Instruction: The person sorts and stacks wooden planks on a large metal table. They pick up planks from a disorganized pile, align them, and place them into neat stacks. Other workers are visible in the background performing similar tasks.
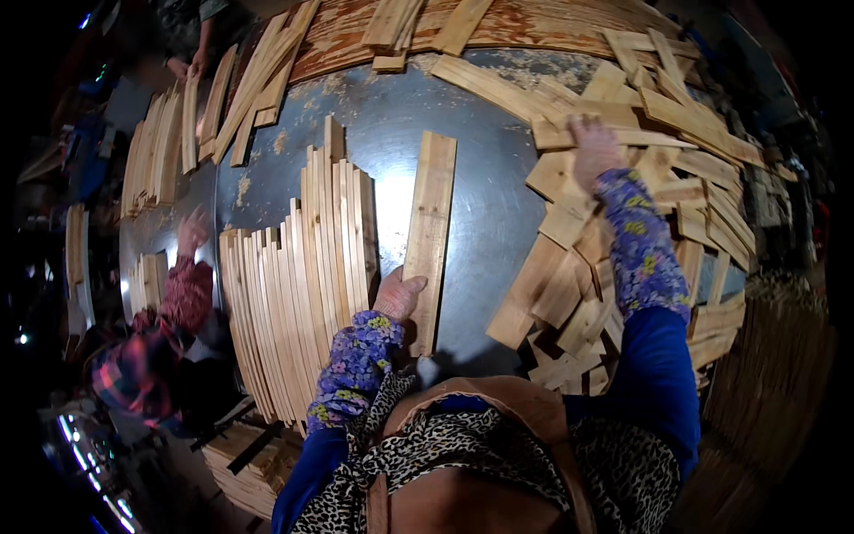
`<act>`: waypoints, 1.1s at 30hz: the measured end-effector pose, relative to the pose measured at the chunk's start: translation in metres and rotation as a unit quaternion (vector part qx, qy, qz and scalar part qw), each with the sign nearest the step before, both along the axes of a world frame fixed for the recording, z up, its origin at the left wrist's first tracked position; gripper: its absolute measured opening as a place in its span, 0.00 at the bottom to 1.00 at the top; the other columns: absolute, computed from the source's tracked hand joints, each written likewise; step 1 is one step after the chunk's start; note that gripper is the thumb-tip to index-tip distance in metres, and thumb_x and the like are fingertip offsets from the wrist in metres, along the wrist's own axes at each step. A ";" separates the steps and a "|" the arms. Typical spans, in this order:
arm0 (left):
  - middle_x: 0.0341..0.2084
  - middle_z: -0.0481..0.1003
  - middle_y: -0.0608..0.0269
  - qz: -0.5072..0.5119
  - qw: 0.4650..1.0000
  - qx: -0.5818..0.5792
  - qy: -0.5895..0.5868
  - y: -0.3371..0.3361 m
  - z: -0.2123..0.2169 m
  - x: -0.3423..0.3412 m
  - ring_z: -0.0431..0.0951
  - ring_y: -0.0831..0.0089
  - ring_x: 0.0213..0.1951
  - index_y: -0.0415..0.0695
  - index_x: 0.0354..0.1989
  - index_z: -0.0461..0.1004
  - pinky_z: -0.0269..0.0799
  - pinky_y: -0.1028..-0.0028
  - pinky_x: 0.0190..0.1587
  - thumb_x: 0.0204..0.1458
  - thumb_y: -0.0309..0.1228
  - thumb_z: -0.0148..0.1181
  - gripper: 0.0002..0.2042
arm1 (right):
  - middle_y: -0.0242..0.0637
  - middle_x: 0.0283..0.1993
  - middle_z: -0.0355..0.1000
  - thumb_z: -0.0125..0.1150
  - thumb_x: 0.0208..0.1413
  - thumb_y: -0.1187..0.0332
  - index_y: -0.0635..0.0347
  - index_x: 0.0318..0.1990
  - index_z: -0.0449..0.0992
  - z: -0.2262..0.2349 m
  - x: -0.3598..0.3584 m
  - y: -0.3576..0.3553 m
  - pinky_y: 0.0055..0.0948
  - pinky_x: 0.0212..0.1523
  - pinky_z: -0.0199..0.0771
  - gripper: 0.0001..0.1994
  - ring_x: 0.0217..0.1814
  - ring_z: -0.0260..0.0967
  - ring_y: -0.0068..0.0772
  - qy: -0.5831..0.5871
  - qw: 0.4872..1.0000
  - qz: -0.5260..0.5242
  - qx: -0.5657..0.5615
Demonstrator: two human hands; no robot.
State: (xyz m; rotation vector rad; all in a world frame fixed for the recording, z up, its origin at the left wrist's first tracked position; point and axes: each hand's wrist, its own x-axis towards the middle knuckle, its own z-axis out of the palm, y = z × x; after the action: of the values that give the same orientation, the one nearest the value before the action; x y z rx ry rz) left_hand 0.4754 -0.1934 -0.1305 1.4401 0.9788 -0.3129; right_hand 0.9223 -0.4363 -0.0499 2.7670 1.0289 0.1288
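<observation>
The left hand is resting its grip on the near end of a single wooden slat, fingers curled loosely over the left edge and the thumb side lying flat on its face; it is pressing and steering the board rather than lifting it. The right hand is stretching far out to the loose pile of offcuts on the right, its grip spreading open with fingers flat on a pale piece at the top of the heap; whether it has truly closed on one I cannot tell.

Judging from this, the step in hand is laying the single slat up against the row of aligned slats while fetching another piece from the heap. The next move seems to call for sliding the slat leftward until it is touching the row, keeping it parallel, and closing the far hand around one piece without dragging its neighbours.

The slat is lying flat on the grey metal table, apart from the row, running away from the person. It is looking pale yellow, straight-grained, thin and long, with square ends.

Further out, more slats are lying in bundles at the table's far edge, and another person's hand, in a red patterned sleeve, is working at a second row on the left.
</observation>
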 end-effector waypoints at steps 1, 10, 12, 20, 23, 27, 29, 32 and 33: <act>0.53 0.83 0.52 0.043 0.999 -0.029 -0.008 0.001 -0.005 -0.003 0.83 0.63 0.51 0.32 0.63 0.76 0.78 0.66 0.59 0.64 0.35 0.66 0.24 | 0.50 0.82 0.59 0.62 0.55 0.71 0.50 0.80 0.58 0.003 0.023 0.011 0.55 0.80 0.58 0.42 0.87 0.51 0.54 0.049 0.997 -0.030 -0.042; 0.54 0.81 0.53 0.222 0.966 -0.121 -0.059 -0.011 0.014 0.029 0.82 0.61 0.54 0.34 0.69 0.72 0.77 0.63 0.62 0.62 0.35 0.68 0.28 | 0.48 0.59 0.78 0.72 0.43 0.70 0.56 0.64 0.78 -0.021 -0.006 0.021 0.51 0.63 0.77 0.34 0.62 0.74 0.56 0.079 0.969 0.221 0.079; 0.48 0.83 0.57 0.230 0.957 -0.149 -0.095 -0.013 -0.001 0.032 0.85 0.64 0.45 0.34 0.67 0.73 0.83 0.67 0.52 0.62 0.31 0.68 0.25 | 0.42 0.53 0.78 0.70 0.51 0.67 0.53 0.61 0.79 -0.046 -0.083 0.014 0.51 0.58 0.78 0.27 0.55 0.75 0.48 0.152 0.919 0.321 0.170; 0.49 0.83 0.49 -0.030 0.960 0.276 0.032 -0.037 0.020 -0.015 0.83 0.51 0.52 0.38 0.62 0.78 0.77 0.57 0.60 0.62 0.37 0.70 0.23 | 0.45 0.73 0.71 0.69 0.52 0.63 0.50 0.70 0.75 -0.012 -0.246 -0.057 0.52 0.77 0.63 0.34 0.77 0.63 0.55 0.303 0.832 0.461 -0.063; 0.66 0.72 0.41 -0.163 0.782 0.602 0.014 -0.070 0.074 -0.060 0.70 0.40 0.68 0.36 0.63 0.74 0.67 0.46 0.69 0.58 0.34 0.71 0.27 | 0.54 0.69 0.73 0.70 0.53 0.65 0.59 0.71 0.72 -0.008 -0.262 -0.089 0.51 0.71 0.71 0.35 0.72 0.69 0.60 0.372 0.874 0.305 0.066; 0.63 0.72 0.40 -0.154 0.704 0.684 0.108 -0.060 0.093 -0.098 0.73 0.39 0.63 0.34 0.64 0.72 0.71 0.46 0.65 0.56 0.32 0.70 0.28 | 0.60 0.70 0.69 0.68 0.56 0.62 0.64 0.75 0.64 -0.020 -0.282 -0.088 0.51 0.70 0.72 0.39 0.68 0.70 0.64 0.429 0.873 0.054 0.227; 0.63 0.72 0.39 -0.135 0.735 0.664 0.019 -0.065 0.077 -0.097 0.74 0.40 0.62 0.34 0.65 0.71 0.72 0.48 0.64 0.56 0.33 0.70 0.29 | 0.60 0.71 0.69 0.67 0.59 0.63 0.64 0.77 0.61 -0.009 -0.294 -0.064 0.50 0.72 0.71 0.39 0.70 0.69 0.63 0.402 0.878 -0.056 0.252; 0.68 0.66 0.33 -0.151 0.917 0.361 -0.075 -0.105 0.092 -0.051 0.69 0.40 0.67 0.33 0.71 0.65 0.67 0.50 0.70 0.52 0.43 0.73 0.41 | 0.60 0.73 0.67 0.67 0.61 0.62 0.63 0.79 0.58 -0.026 -0.292 -0.021 0.48 0.73 0.70 0.40 0.73 0.67 0.63 0.303 0.909 -0.073 0.278; 0.70 0.63 0.30 -0.177 0.953 0.246 -0.025 -0.130 0.129 -0.020 0.65 0.40 0.71 0.32 0.74 0.62 0.63 0.51 0.74 0.50 0.48 0.75 0.47 | 0.60 0.73 0.67 0.68 0.61 0.62 0.64 0.79 0.58 -0.043 -0.299 -0.012 0.49 0.74 0.70 0.41 0.72 0.67 0.63 0.399 0.848 -0.069 0.343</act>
State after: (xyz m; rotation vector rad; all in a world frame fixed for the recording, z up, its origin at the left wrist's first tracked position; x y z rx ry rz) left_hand 0.4554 -0.3230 -0.0012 2.0783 0.7828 -0.3023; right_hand 0.6234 -0.4484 -0.0927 3.6456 1.0616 -0.9394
